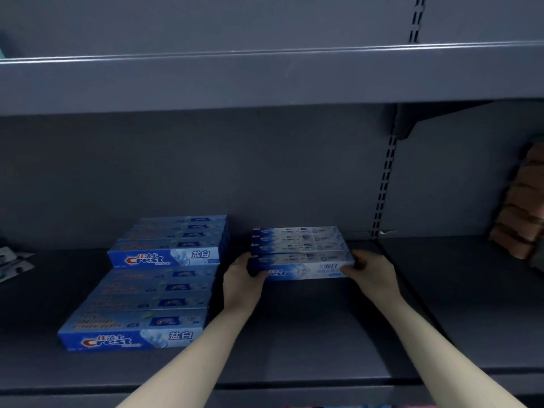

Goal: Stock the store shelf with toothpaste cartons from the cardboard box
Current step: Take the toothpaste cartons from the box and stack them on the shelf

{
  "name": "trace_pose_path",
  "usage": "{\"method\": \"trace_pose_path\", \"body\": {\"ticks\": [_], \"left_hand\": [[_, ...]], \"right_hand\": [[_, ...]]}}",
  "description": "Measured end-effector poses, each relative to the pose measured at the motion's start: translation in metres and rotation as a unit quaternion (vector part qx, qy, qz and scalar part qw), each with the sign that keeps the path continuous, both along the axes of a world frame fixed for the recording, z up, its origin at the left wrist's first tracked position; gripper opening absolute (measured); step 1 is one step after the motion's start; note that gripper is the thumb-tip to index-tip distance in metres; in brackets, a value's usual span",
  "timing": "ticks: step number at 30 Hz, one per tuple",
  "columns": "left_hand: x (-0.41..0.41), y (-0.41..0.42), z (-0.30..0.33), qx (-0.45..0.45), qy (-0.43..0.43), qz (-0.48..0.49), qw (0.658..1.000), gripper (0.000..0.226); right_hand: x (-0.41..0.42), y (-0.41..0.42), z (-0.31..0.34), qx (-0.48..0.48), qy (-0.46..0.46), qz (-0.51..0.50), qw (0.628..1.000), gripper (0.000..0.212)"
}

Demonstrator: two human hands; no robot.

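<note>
Both hands, left hand and right hand, are clamped on the ends of a row of pale toothpaste cartons near the shelf back edge, seemingly seating it; next they likely let go and fetch more.

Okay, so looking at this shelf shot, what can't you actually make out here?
All in the head view:
- Cardboard box: out of frame, not visible at all.
- Right hand and left hand: fingertips hidden behind the ends of the carton bundle.
- Small print on the stacked Crest cartons: blurred, too small to read.
- Brown packages: cut by the right edge, dim, unidentifiable.
- Grey items: cut by the left edge.
</note>
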State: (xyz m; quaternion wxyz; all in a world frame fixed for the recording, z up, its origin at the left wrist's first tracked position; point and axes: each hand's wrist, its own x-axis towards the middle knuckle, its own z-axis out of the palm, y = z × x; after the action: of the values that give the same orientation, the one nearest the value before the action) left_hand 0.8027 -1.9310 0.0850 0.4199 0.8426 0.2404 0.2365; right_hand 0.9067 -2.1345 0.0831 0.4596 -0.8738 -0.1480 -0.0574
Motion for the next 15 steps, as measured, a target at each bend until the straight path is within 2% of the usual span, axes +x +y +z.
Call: {"method": "trace_pose_path", "body": {"ticks": [5,13,15], "left_hand": [[0.0049,0.0016,0.0016,-0.012,0.009,-0.013,1.000,0.041],[0.0067,-0.0003,0.0020,-0.014,0.025,-0.022,0.999,0.049],[0.0055,-0.0044,0.0026,-0.014,0.041,-0.015,0.999,0.061]], "right_hand": [[0.0044,0.0044,-0.0020,-0.001,0.007,-0.007,1.000,0.028],[0.0011,0.0054,-0.0030,0.014,0.023,-0.012,1.000,0.027],[-0.0005,0.0067,-0.0026,0.005,0.038,-0.023,0.999,0.041]]}}
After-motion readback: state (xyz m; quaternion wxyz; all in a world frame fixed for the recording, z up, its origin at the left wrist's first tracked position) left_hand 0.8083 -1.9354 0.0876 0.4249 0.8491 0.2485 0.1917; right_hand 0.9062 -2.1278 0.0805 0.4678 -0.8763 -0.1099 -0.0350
